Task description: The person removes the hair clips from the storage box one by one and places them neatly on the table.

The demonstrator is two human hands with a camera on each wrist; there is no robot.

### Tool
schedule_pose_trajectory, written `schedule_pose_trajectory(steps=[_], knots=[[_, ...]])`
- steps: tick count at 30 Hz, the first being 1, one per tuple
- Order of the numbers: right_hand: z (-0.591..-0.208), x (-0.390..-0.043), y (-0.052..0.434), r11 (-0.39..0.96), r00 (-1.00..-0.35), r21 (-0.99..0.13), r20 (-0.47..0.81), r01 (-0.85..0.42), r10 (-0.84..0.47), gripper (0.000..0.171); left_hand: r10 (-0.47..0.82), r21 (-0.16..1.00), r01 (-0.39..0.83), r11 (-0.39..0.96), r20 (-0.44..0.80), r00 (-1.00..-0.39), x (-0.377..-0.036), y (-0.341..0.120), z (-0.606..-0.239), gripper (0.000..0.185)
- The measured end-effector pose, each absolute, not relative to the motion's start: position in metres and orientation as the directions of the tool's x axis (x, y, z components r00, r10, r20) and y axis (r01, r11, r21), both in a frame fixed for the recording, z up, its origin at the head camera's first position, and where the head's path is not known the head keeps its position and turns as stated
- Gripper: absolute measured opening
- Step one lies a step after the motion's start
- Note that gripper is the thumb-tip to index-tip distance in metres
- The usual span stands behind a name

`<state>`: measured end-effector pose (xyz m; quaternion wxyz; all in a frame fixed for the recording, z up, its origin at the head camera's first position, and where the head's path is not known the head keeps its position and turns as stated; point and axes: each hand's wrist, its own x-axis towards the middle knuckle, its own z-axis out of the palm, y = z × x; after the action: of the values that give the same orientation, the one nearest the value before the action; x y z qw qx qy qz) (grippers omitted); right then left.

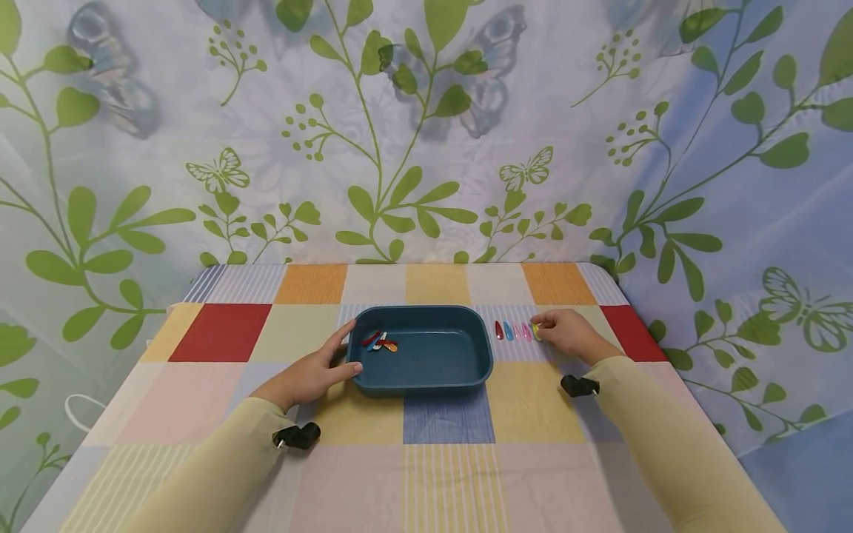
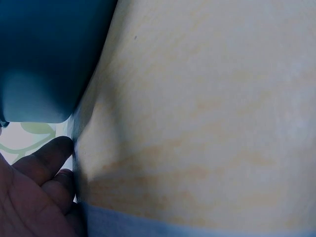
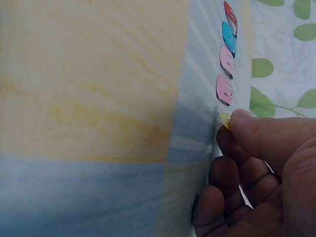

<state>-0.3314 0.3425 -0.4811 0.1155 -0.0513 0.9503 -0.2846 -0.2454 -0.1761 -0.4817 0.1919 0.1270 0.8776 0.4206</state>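
Checked tablecloth (image 1: pixel 220 329) before leaf-print curtain (image 1: pixel 426 148).

A small yellow hair clip (image 1: pixel 535 331) lies flat on the checkered tablecloth at the right end of a short row of red, blue and pink clips (image 1: pixel 512 331), pinched by fingertips, just right of a blue tray (image 1: pixel 466 370) holding more clips (image 1: pixel 380 342).

The head view looks down across the tabletop (image 1: pixel 446 414), while both wrist views sit very close above its checked cloth (image 3: pixel 98 98).
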Motion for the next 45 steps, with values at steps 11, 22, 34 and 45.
schedule_pose_trajectory(steps=[11, 22, 34, 45], knots=[[-0.48, -0.329, 0.338, 0.86, -0.968, -0.505, -0.171, -0.074, -0.183, 0.036, 0.379, 0.788, 0.054, 0.613, -0.233, -0.896, -0.245, -0.176, -0.481, 0.089], [-0.482, -0.328, 0.335, 0.871, -0.969, -0.488, -0.183, -0.058, -0.167, 0.037, 0.384, 0.794, 0.058, 0.605, -0.227, -0.895, -0.245, -0.177, -0.481, 0.088], [-0.489, -0.328, 0.348, 0.842, -0.972, -0.537, -0.169, -0.05, -0.166, 0.041, 0.372, 0.787, 0.046, 0.615, -0.238, -0.897, -0.243, -0.176, -0.48, 0.088], [-0.491, -0.332, 0.348, 0.829, -0.969, -0.558, -0.184, -0.033, -0.162, 0.042, 0.372, 0.791, 0.05, 0.61, -0.23, -0.899, -0.244, -0.176, -0.481, 0.088]])
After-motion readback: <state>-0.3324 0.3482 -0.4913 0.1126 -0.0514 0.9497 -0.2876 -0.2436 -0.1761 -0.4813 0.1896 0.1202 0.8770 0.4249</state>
